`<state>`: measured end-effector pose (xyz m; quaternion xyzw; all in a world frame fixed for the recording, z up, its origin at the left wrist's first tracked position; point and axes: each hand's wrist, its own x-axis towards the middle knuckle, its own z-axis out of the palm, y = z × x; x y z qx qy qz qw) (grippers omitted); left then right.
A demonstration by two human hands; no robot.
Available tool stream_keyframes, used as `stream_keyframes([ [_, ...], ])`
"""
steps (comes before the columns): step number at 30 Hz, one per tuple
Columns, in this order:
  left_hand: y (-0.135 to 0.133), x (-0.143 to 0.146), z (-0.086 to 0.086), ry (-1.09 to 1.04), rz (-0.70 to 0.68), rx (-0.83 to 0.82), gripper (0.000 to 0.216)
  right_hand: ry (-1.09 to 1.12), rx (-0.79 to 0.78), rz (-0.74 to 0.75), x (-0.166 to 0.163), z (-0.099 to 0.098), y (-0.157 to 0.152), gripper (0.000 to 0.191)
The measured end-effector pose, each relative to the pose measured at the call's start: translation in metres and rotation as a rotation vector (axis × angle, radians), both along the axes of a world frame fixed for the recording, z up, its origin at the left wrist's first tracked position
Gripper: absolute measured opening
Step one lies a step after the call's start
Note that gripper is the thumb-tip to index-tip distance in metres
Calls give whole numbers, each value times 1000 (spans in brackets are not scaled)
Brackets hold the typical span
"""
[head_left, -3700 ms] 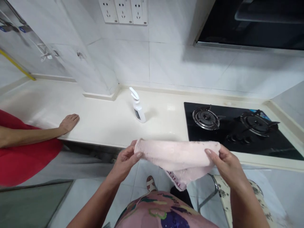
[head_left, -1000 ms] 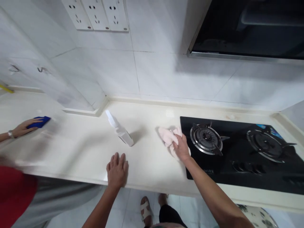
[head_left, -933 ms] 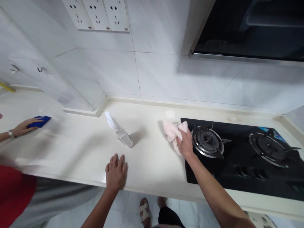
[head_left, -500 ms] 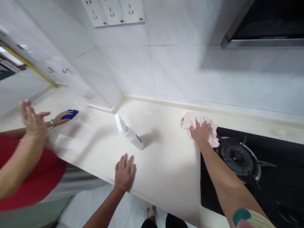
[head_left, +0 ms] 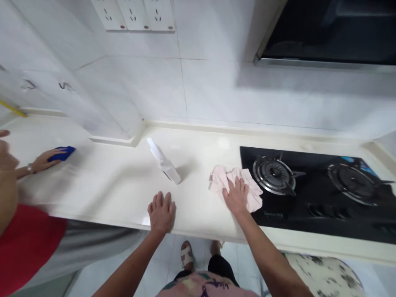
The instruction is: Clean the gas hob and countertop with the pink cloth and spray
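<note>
A cream tabletop point(head_left: 117, 189) runs along a white tiled wall point(head_left: 216, 90) and turns a corner at the left. Set into it on the right is a black glass stove point(head_left: 309, 198) with two burners, and a dark hood point(head_left: 328, 29) hangs above. Three white sockets point(head_left: 136, 14) sit high on the wall.

The right hand point(head_left: 236, 196) lies flat on a crumpled pink cloth point(head_left: 222, 181), fingers spread and pressing it down. The cloth rests on the tabletop and laps over the left edge of the stove, just beside the nearer burner point(head_left: 272, 175).

The left hand point(head_left: 161, 211) rests palm down near the front edge of the tabletop, fingers loosely apart and holding nothing. A white spray bottle point(head_left: 163, 165) stands behind it, between the two hands.

At far left another person's hand point(head_left: 43, 160) presses a blue cloth point(head_left: 62, 153) on the tabletop; a red garment point(head_left: 27, 243) shows below. A pale floor point(head_left: 173, 264) and sandalled feet show under the edge.
</note>
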<state>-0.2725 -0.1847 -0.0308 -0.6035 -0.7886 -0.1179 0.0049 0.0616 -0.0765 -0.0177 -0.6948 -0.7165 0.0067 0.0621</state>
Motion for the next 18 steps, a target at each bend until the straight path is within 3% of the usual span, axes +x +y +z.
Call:
stream_keyframes([
  [4, 4, 2, -6, -5, -8, 15, 54, -63, 32, -137, 27, -3, -76, 51],
  [8, 4, -4, -6, 59, -47, -26, 52, -53, 111, -207, 58, -14, -125, 54],
  [14, -7, -55, -6, 90, -316, -60, 49, 61, 179, -217, 71, -36, -142, 60],
  [18, -19, -89, -12, 80, -251, -19, 51, 152, 297, -92, 39, -50, -143, 62],
])
